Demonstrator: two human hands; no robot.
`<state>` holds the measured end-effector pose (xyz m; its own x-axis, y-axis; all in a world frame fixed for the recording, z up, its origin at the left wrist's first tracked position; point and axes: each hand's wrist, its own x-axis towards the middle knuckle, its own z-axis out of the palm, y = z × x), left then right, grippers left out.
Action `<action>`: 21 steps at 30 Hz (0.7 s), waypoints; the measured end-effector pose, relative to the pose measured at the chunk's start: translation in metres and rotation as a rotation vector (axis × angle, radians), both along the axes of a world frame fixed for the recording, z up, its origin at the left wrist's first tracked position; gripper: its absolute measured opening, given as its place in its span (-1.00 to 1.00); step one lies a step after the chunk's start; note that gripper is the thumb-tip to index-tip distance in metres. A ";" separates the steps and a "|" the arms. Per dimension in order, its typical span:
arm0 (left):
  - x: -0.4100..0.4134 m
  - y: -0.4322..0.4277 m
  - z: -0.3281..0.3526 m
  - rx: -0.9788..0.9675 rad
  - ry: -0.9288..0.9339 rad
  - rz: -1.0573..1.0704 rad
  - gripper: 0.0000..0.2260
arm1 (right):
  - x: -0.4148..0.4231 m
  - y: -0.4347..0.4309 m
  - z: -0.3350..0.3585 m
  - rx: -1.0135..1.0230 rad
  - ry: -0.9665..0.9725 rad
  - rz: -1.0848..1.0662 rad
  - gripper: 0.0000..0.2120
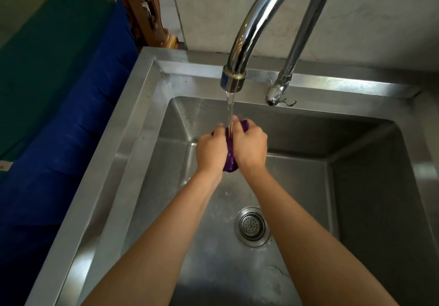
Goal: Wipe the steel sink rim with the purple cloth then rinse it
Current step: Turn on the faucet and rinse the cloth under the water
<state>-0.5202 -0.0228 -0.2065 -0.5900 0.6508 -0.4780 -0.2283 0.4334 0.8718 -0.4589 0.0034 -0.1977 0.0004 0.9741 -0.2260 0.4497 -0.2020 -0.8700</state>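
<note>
— Left grip point(210, 150) and right grip point(250, 144), fingers curled, clench the bunched purple cloth point(230, 162) between them, as the head camera looks down.
— Where is the cloth?
— Held above the basin of the steel sink point(133, 125), toward its back left corner, directly under the faucet point(247, 35). Water point(229, 108) runs from the spout onto the cloth between the two grips.
— And around it?
— Strainer point(252, 226) sits in the drain below the forearms; droplets speckle the back wall; blue fabric point(71, 127) lies beside the left rim.
</note>
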 end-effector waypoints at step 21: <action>-0.058 -0.024 -0.003 -0.095 -0.597 -0.393 -0.46 | 0.039 -0.002 0.021 0.088 0.285 0.316 -0.44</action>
